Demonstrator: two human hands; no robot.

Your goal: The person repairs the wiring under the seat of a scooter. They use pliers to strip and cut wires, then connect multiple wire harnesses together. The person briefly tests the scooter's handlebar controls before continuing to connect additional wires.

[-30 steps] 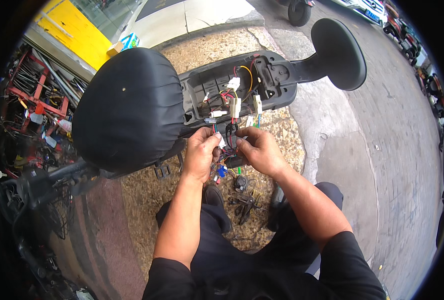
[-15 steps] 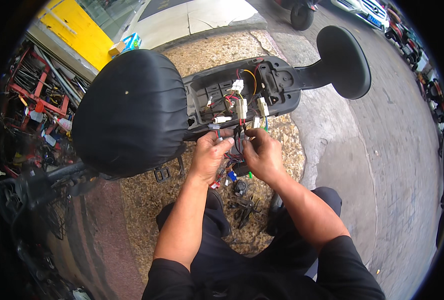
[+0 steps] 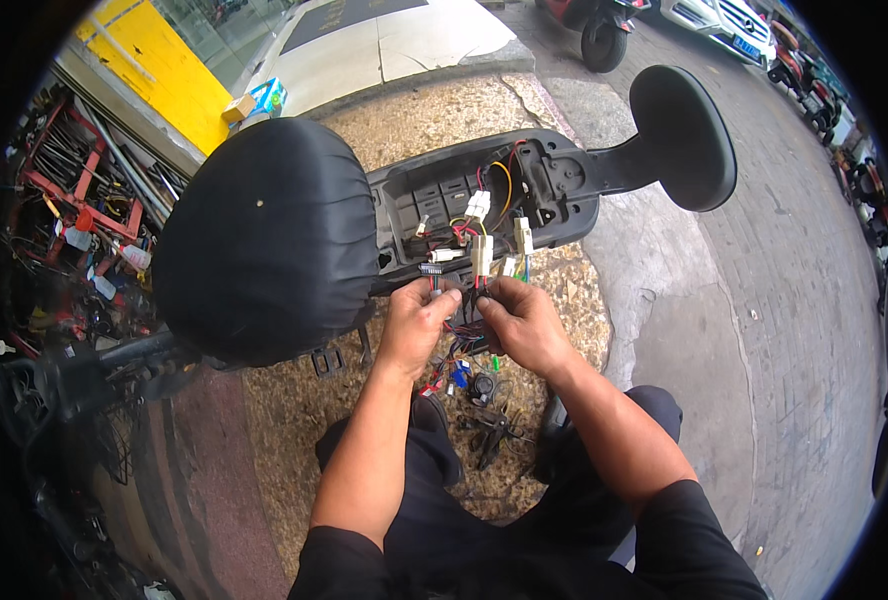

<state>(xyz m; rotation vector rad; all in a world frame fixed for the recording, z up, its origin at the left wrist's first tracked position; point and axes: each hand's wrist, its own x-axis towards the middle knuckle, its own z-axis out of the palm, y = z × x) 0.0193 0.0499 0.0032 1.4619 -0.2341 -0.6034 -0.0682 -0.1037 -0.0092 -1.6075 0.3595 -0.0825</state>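
My left hand (image 3: 414, 328) is closed on wires just below a dark multi-pin connector (image 3: 431, 269). Close beside it, my right hand (image 3: 524, 325) pinches black and red wires under a pale connector (image 3: 482, 255). Both hands work at the near edge of the scooter's open plastic compartment (image 3: 414, 205), where more white connectors (image 3: 478, 205) and coloured wires lie. The padded black seat (image 3: 264, 240) is to the left. Loose wiring with blue and green plugs (image 3: 460, 374) hangs below my hands, near a small black round part (image 3: 482, 390).
A backrest pad (image 3: 682, 135) sticks out to the right. Tools crowd a red rack (image 3: 74, 170) at left, with a yellow panel (image 3: 159, 65) behind. A scooter wheel (image 3: 601, 45), a white car (image 3: 714, 25) and parked scooters (image 3: 864, 190) line the back and right. Pliers (image 3: 489, 440) lie between my feet.
The view has shifted so the scene sits lower in the picture. Both hands have adjusted their pinches on the wires, staying close together at the compartment's near edge.
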